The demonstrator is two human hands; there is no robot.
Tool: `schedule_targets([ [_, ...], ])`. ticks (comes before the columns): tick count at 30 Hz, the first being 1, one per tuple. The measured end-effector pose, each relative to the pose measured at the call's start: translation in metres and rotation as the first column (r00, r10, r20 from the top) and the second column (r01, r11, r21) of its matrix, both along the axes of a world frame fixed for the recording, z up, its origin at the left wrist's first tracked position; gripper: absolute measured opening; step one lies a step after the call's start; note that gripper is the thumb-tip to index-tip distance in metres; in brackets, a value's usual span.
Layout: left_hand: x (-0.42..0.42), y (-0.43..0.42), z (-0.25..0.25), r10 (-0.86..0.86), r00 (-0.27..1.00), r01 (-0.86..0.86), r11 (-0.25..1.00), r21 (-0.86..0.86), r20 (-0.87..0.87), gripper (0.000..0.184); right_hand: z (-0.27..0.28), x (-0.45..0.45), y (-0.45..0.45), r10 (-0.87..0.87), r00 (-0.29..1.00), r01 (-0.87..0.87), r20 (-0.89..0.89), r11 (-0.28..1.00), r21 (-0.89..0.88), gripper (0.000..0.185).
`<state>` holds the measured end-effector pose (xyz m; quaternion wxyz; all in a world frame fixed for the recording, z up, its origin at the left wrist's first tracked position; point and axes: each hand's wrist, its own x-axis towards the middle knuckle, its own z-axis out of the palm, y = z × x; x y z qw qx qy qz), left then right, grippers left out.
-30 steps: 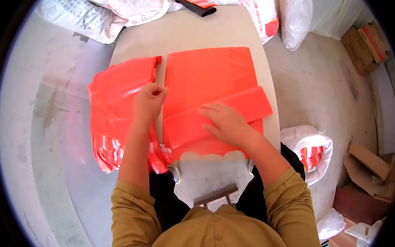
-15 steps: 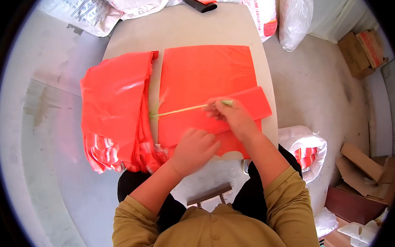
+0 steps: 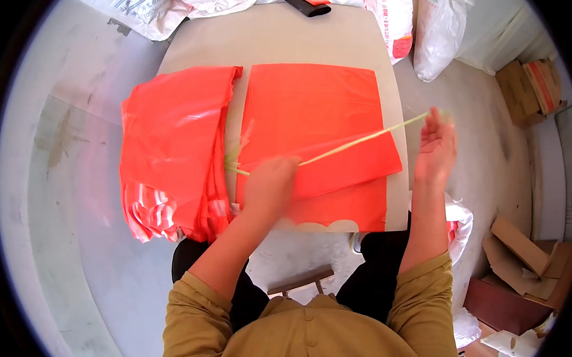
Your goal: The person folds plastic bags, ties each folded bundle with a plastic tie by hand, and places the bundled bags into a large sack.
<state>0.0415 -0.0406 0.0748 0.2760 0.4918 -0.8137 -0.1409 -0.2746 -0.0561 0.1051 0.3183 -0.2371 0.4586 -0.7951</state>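
Note:
A flat stack of red plastic bags [image 3: 314, 97] lies on the table, with a folded red flap [image 3: 356, 162] across its lower part. A thin yellow-green strip [image 3: 363, 138] runs over it from the left side. My left hand [image 3: 270, 187] is closed over the strip near the stack's left part; its fingers are partly hidden and blurred. Off the table's right edge, my right hand [image 3: 437, 146] is raised and pinches the strip's far end, pulling it into a straight slanting line. Left of the stack lies a thicker pile of red plastic bags [image 3: 174, 130].
White printed sacks [image 3: 137, 9] and a black-and-red roll [image 3: 305, 3] sit along the table's [image 3: 272, 36] far side. To the right are a white sack [image 3: 457, 228] with red contents, open cardboard boxes [image 3: 522, 256] and another carton [image 3: 522, 92] on the floor.
My right hand has swung right and upward with the strip's end, beyond the table edge. My left hand has moved up onto the strip, which now stretches farther across the red bags.

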Motion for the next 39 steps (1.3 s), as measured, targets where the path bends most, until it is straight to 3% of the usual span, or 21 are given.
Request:
schedule_targets([
  [1,-0.002,0.003,-0.001,-0.013,1.000,0.013,0.999,0.034,0.010,0.019,0.014,0.012,0.003,-0.201,0.972,0.205,-0.123,0.978,0.024,0.036],
  [2,-0.004,0.005,-0.002,-0.028,0.999,0.027,0.998,0.063,0.017,0.019,0.014,0.019,0.008,-0.164,0.828,0.168,-0.536,0.985,-0.041,0.037],
  [3,-0.008,0.006,-0.002,-0.043,0.999,0.041,0.995,0.093,0.024,0.018,0.013,0.028,0.014,-0.127,0.519,0.108,-0.845,0.991,-0.082,0.039],
  [5,-0.014,0.009,-0.002,-0.079,0.997,0.078,0.992,0.099,0.003,0.021,-0.006,0.055,0.025,0.240,0.195,-0.133,-0.951,0.967,0.217,0.037],
  [6,-0.016,0.009,-0.002,-0.101,0.995,0.101,0.990,0.103,-0.004,0.023,-0.015,0.069,0.029,0.384,0.045,-0.230,-0.922,0.902,0.365,0.035],
  [7,-0.017,0.009,-0.001,-0.073,0.997,0.072,0.990,0.122,0.001,0.026,-0.020,0.080,0.032,0.498,-0.025,-0.340,-0.867,0.811,0.476,0.030],
  [9,-0.019,0.008,0.001,-0.004,1.000,0.002,0.988,0.157,0.010,0.035,-0.019,0.083,0.031,0.522,0.007,-0.332,-0.853,0.806,0.490,0.023],
  [10,-0.021,0.008,0.005,0.004,1.000,-0.004,1.000,0.026,0.007,0.039,-0.018,0.081,0.029,0.531,0.017,-0.329,-0.847,0.803,0.497,0.021],
  [12,-0.026,0.008,0.014,0.016,1.000,-0.017,0.971,-0.237,-0.007,0.046,-0.026,0.063,0.019,0.490,0.311,-0.241,-0.815,0.870,0.431,0.020],
  [14,-0.024,0.009,0.004,-0.106,0.990,0.121,0.979,-0.165,0.098,0.053,-0.023,0.040,0.012,0.477,0.701,-0.270,-0.531,0.866,0.422,0.020],
  [15,-0.022,0.009,-0.001,-0.169,0.975,0.188,0.974,-0.125,0.147,0.057,-0.013,0.030,0.009,0.467,0.857,-0.357,-0.219,0.843,0.403,0.021],
  [16,-0.023,0.008,-0.004,-0.201,0.961,0.223,0.969,-0.105,0.190,0.057,-0.005,0.024,0.008,0.418,0.900,-0.434,0.123,0.830,0.352,0.021],
  [19,-0.028,0.007,-0.014,-0.247,0.920,0.281,0.957,-0.074,0.303,0.057,0.008,0.024,0.010,0.308,0.914,-0.360,0.265,0.916,0.177,0.015],
  [22,-0.035,0.009,-0.027,-0.193,0.904,0.256,0.959,-0.120,0.382,0.053,0.003,0.015,0.008,0.281,0.912,-0.331,0.300,0.935,0.131,0.022],
  [27,-0.049,0.012,-0.025,-0.117,0.881,0.216,0.962,-0.170,0.459,0.047,0.010,-0.008,0.006,0.175,0.944,-0.205,0.280,0.975,0.082,0.015],
  [30,-0.052,0.005,-0.026,-0.150,0.868,0.162,0.987,0.015,0.473,0.045,0.013,-0.021,0.010,0.069,0.954,-0.096,0.291,0.992,0.078,0.012],
  [33,-0.051,-0.004,-0.030,-0.135,0.887,0.153,0.988,-0.006,0.441,0.043,0.014,-0.032,0.012,-0.035,0.948,0.009,0.315,0.996,0.085,0.014],
  [37,-0.032,-0.018,-0.024,-0.165,0.967,0.160,0.986,0.040,0.193,0.047,0.002,-0.038,0.007,-0.107,0.944,0.070,0.311,0.989,0.130,0.019],
  [39,-0.020,-0.021,0.000,-0.163,0.983,0.153,0.982,0.108,0.090,0.048,-0.011,-0.036,0.001,-0.051,0.949,0.014,0.311,0.993,0.121,0.021],
])
